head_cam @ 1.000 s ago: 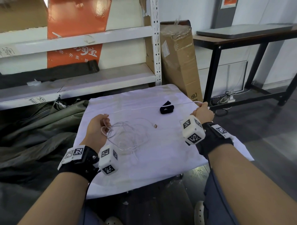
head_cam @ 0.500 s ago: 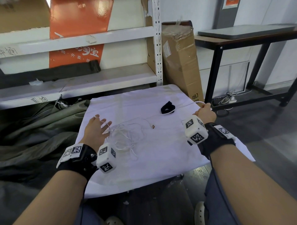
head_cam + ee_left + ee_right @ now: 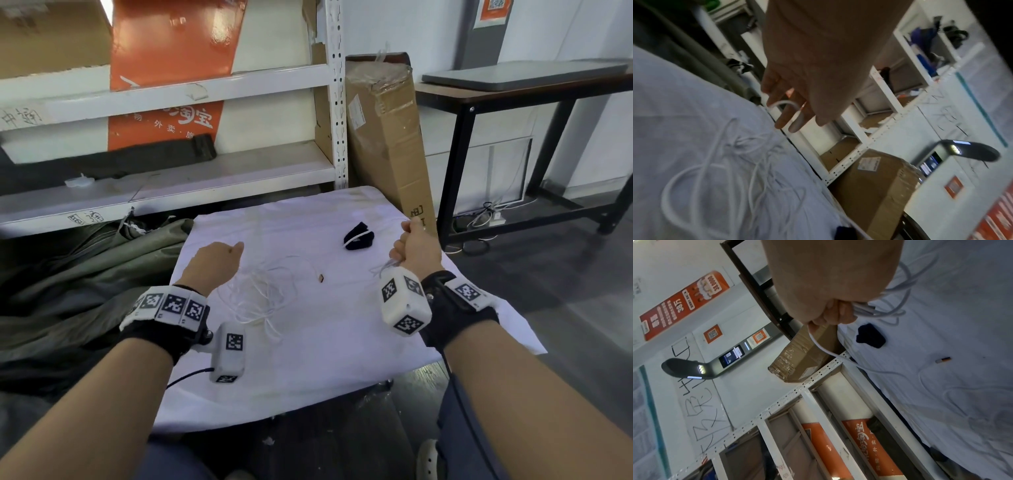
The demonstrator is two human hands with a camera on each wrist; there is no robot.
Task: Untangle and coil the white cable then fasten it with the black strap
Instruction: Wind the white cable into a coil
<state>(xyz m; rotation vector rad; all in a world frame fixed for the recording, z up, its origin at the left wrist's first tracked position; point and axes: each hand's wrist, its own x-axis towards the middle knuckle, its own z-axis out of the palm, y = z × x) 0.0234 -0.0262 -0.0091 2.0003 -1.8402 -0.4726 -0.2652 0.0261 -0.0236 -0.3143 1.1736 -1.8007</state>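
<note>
The white cable [image 3: 263, 298] lies in a loose tangle on the white-clothed table [image 3: 342, 359], its connector end [image 3: 321, 278] free to the right. My left hand [image 3: 219, 262] hovers just beyond the tangle's left side. In the left wrist view its fingers [image 3: 789, 113] are fairly straight, with one cable loop [image 3: 784, 104] draped across them. My right hand [image 3: 411, 240] is a fist gripping several gathered cable loops [image 3: 865, 311] near the table's right edge. A strand runs from that fist over the black strap [image 3: 358, 236], which lies on the cloth between the hands.
White metal shelving [image 3: 171, 178] stands behind the table, and a tall taped cardboard box [image 3: 387, 137] leans at the back right. A black-framed table [image 3: 513, 92] is further right. Olive tarp [image 3: 85, 274] is heaped on the left.
My left hand let go of its grip on the tangle, opened and moved forward and up. My right hand stayed clenched on its loops and rose slightly.
</note>
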